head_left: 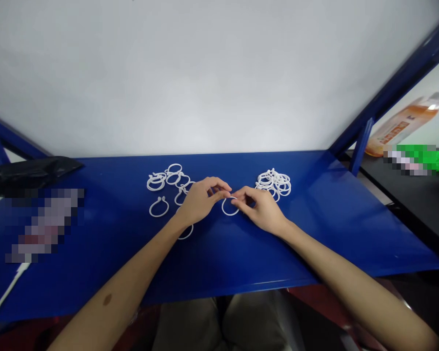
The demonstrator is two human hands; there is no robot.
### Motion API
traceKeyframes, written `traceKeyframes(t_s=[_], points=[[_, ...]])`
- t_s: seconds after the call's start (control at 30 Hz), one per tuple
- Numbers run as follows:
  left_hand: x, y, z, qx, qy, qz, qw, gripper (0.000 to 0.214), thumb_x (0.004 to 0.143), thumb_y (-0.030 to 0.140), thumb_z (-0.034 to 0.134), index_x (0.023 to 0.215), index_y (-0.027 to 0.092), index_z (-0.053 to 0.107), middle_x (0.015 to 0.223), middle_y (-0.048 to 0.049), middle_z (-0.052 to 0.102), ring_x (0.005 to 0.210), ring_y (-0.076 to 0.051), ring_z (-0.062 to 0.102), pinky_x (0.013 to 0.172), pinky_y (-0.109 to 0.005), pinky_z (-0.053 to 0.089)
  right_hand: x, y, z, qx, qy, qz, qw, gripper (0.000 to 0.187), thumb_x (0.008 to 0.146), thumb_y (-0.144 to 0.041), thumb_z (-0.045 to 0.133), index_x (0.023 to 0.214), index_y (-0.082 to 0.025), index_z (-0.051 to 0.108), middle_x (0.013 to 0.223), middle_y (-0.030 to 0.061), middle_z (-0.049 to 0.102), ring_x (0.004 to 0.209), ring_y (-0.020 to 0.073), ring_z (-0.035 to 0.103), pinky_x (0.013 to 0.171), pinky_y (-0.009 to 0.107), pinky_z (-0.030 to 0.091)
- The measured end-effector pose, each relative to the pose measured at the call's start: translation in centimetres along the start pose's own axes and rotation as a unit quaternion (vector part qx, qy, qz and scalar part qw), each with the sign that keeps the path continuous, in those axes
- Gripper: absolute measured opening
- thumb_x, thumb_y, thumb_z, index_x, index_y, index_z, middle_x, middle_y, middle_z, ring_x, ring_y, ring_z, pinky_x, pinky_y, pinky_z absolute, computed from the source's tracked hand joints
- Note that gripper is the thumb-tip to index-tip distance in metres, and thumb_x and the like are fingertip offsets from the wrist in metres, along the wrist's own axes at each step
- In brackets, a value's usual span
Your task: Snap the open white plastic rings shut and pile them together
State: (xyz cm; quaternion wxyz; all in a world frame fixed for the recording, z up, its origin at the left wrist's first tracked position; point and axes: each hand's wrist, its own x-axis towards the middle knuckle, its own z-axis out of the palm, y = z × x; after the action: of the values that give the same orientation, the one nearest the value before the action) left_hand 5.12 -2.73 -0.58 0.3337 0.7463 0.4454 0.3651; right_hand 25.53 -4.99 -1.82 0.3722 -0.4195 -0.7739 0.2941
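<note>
The left hand (199, 201) and right hand (262, 210) both pinch one white ring (229, 214) with closed fingers (219, 193), seemingly bracing it on the blue desk (332, 219), with loose rings (155, 183) lying left of the fingers and heaped rings (274, 183) right.

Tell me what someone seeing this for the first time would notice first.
The eye lands on two hands meeting at the middle of the bright blue table: the left hand and right hand both pinch one white ring. Loose rings lie scattered beyond the left hand, and a tighter heap of rings sits beyond the right hand.
</note>
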Motion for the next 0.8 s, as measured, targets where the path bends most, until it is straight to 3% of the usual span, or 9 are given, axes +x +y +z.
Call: traceKeyframes(t_s=[0.13,0.27,0.47,0.8], points=[[-0.02,-0.04,-0.03,-0.001,-0.002,0.001,1.000,0.014,0.088,0.036,0.068,0.084,0.024,0.072,0.080,0.0021,0.071,0.071,-0.012,0.061,0.070,-0.026,0.047,-0.03,-0.03,0.09,0.017,0.004,0.022,1.000,0.013,0.093,-0.031,0.062,0.094,-0.020,0.068,0.077,-0.0003,0.071,0.063,0.0114,0.061,0.059,0.024,0.046],[-0.01,-0.33,-0.17,-0.029,-0.018,0.020,0.999,0.019,0.086,0.042,0.070,0.093,0.025,0.072,0.085,0.0011,0.072,0.076,-0.014,0.063,0.071,-0.027,0.048,0.04,-0.14,-0.04,0.027,0.019,0.045,0.998,0.016,0.094,-0.033,0.060,0.091,-0.020,0.067,0.075,-0.0004,0.070,0.062,0.0115,0.059,0.058,0.024,0.046],[-0.32,-0.31,0.07,0.012,0.003,0.055,0.998,0.023,0.089,0.042,0.065,0.079,0.022,0.070,0.079,0.0011,0.069,0.071,-0.013,0.060,0.069,-0.027,0.047,-0.13,-0.26,-0.05,0.040,-0.030,0.014,0.999,0.021,0.095,-0.037,0.059,0.088,-0.020,0.067,0.073,0.0000,0.067,0.063,0.0124,0.057,0.059,0.025,0.044],[-0.40,-0.06,0.59,0.030,0.041,0.109,0.993,0.015,0.092,0.028,0.063,0.079,0.022,0.070,0.076,0.0021,0.069,0.071,-0.013,0.061,0.068,-0.027,0.046,-0.24,-0.21,-0.05,0.021,0.003,-0.008,1.000,0.017,0.096,-0.032,0.059,0.088,-0.019,0.068,0.073,-0.0005,0.067,0.062,0.0115,0.057,0.060,0.025,0.044]])
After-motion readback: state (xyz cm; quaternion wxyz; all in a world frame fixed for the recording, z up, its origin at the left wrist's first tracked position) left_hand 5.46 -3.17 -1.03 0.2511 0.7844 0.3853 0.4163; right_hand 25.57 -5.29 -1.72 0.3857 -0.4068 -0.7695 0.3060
